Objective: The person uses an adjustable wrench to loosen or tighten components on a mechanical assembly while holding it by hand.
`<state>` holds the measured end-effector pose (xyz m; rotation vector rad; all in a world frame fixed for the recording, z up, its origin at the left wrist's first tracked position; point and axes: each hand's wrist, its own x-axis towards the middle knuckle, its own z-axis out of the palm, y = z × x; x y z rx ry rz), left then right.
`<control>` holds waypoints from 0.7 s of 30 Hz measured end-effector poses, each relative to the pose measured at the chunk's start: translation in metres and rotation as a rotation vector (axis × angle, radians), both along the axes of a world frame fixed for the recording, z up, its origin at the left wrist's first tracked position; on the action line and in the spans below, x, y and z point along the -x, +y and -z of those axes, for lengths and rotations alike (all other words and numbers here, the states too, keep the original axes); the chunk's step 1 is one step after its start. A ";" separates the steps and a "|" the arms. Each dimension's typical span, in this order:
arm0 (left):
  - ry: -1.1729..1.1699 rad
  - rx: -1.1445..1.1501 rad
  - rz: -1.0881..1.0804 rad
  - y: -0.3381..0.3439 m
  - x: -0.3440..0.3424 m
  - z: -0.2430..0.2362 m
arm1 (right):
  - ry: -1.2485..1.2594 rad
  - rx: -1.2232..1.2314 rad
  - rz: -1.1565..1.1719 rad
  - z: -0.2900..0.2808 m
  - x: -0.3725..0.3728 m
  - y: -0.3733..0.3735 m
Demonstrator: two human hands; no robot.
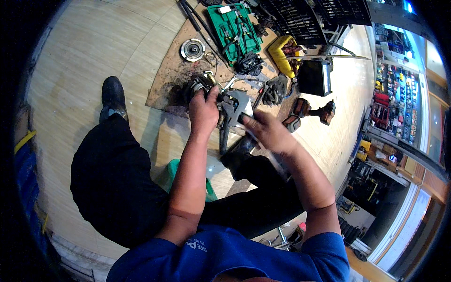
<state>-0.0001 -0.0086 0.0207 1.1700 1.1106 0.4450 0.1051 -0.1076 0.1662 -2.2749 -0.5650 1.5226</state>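
Pale tiled floor (70, 61) spreads all round, and far off at three o'clock from the left hand (204, 112) shelves (395, 105) of coloured goods line the wall. On the floor lies a stained brown cardboard sheet (170, 70), where the work is going on. That left hand is pinching a dark metal part (196, 85) between thumb and fingers, and the part sits just at its twelve o'clock, over the blackened patch of cardboard. Near four o'clock comes the right hand (268, 132), fingers curled — it is blurred, and I cannot tell what they close on. Between the two hands stands a grey piece (229, 105), its kind unclear to me.

Farther out at twelve o'clock is a round metal disc (192, 50); at one, an open green tool case (253, 43). Toward two o'clock I see a yellow tray (277, 54), then dark gloves (276, 90) nearer in. A cordless drill (324, 113) lies at three — and a black shoe (114, 94) is planted at nine.
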 end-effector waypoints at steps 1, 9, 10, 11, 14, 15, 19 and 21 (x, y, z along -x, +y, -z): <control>-0.015 0.002 -0.002 -0.002 0.000 0.005 | 0.055 -0.005 0.132 -0.003 0.016 -0.001; 0.041 0.020 0.013 -0.004 -0.003 0.030 | 0.411 -0.156 0.619 0.000 0.060 0.000; 0.033 -0.009 0.024 -0.002 -0.002 0.023 | 0.389 -0.112 0.567 -0.007 0.051 -0.001; 0.025 -0.038 0.035 0.000 -0.001 0.015 | 0.321 -0.111 0.556 -0.015 0.045 0.001; 0.011 -0.048 0.044 -0.001 0.002 0.009 | 0.157 -0.177 0.269 -0.029 0.013 -0.006; 0.002 -0.045 0.049 -0.001 0.001 0.009 | 0.098 -0.183 0.165 -0.030 0.000 -0.009; 0.017 -0.031 0.031 -0.001 -0.001 0.011 | -0.169 -0.182 -0.259 -0.026 -0.036 -0.008; 0.036 -0.050 0.058 0.001 0.000 0.012 | -0.148 -0.090 -0.294 -0.024 -0.043 -0.004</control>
